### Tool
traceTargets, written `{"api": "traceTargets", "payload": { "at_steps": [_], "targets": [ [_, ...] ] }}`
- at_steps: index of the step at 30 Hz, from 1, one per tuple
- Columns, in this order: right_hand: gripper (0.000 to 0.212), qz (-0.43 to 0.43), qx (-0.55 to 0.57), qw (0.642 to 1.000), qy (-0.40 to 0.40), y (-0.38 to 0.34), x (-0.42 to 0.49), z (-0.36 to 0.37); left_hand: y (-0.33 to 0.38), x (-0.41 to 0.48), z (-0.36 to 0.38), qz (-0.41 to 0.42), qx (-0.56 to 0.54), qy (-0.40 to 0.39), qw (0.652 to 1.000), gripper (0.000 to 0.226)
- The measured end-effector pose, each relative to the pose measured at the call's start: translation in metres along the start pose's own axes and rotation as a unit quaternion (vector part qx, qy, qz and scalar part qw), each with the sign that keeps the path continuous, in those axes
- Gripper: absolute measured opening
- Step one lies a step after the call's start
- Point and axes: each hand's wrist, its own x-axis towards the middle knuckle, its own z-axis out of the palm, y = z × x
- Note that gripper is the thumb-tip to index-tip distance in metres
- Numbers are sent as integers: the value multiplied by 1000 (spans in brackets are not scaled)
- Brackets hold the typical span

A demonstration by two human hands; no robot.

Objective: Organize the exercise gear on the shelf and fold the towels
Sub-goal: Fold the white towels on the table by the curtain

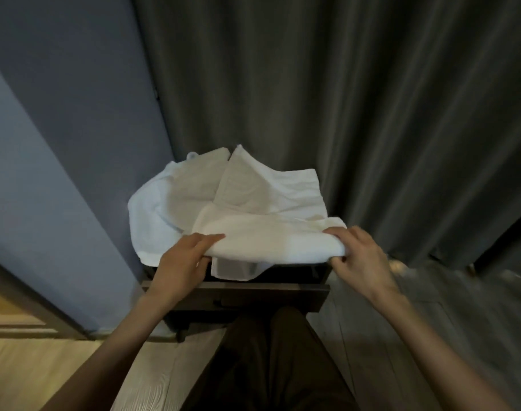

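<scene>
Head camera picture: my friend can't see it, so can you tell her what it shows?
A person's left hand and right hand hold the near edge of a white towel over a dark shelf unit. More white cloth lies rumpled behind it, with a dark grey curtain beyond and a blue-grey wall at the left.

The left grip [185, 259] and the right grip [357, 256] are each pinching an end of a white towel [271, 238], which is stretching between them. Just beyond the grips, more rumpled white cloth [194, 188] is lying over the dark shelf [235, 295], and a grey curtain [342, 84] is hanging farther back.
</scene>
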Motion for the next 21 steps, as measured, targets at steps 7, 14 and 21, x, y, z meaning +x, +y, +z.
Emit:
{"api": "traceTargets", "payload": {
  "at_steps": [7, 14, 21],
  "targets": [
    [48, 76, 75, 981, -160, 29, -49, 33, -8, -34, 41, -25, -89, -179, 980, 47],
    [56, 224, 340, 890, -204, 38, -65, 48, -14, -31, 58, -235, -160, -167, 944, 67],
    [32, 384, 349, 852, -72, 23, -49, 70, -10, -1, 74, -353, -294, -50, 887, 79]
  ]
}}
